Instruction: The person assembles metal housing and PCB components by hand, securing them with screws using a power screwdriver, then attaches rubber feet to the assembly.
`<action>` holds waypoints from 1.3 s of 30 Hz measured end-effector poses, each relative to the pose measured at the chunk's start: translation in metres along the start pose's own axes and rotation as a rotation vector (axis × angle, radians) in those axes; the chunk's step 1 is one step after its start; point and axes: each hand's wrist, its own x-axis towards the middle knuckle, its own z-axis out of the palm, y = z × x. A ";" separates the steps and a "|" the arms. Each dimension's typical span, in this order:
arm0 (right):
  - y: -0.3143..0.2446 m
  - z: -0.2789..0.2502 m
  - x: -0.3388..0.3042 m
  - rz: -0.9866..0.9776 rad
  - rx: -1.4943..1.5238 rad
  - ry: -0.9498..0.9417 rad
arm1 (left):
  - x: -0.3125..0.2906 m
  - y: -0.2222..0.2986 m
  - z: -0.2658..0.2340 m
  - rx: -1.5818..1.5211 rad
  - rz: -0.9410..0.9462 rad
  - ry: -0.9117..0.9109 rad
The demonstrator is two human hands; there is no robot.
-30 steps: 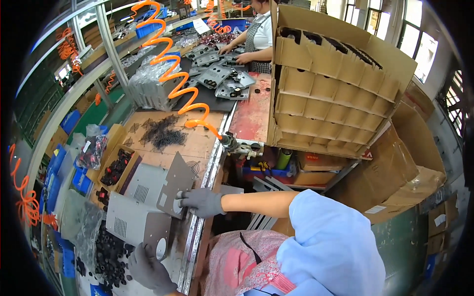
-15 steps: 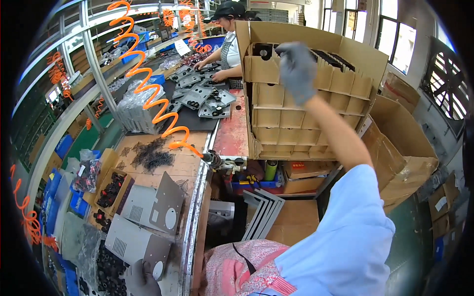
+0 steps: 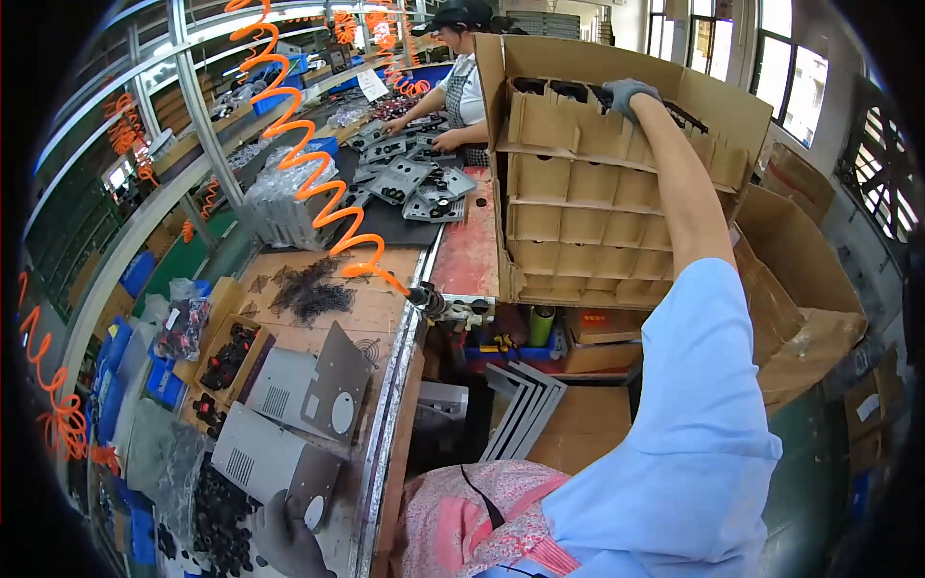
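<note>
My right hand (image 3: 631, 94), in a grey glove, reaches over the top row of a large divided cardboard box (image 3: 544, 130). Its fingers curl down at a compartment beside black parts (image 3: 568, 91); the fingertips and whatever they grip are hidden. At the lower left, my left hand (image 3: 284, 539), gloved too, lies by the near edge of a grey metal panel (image 3: 265, 458) with slots and a round white spot. The left fingers are loosely apart, with nothing visible in them. A second grey panel (image 3: 308, 380) leans just behind it.
An orange coiled air hose (image 3: 361, 246) hangs over the bench. Black wire pieces (image 3: 313, 289), a box of dark red parts (image 3: 229, 358) and small black parts (image 3: 217, 525) lie around. A co-worker (image 3: 462, 91) handles grey assemblies (image 3: 405, 183). An open carton (image 3: 809, 279) stands right.
My right hand has gone from in front of the box's top row to its upper edge, farther right, with fingers dipping in. My left hand stays by the panel. The view has shifted slightly.
</note>
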 end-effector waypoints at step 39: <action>-0.335 0.069 -0.397 -2.048 0.879 -0.014 | -0.020 0.090 0.080 -2.437 -1.012 -0.036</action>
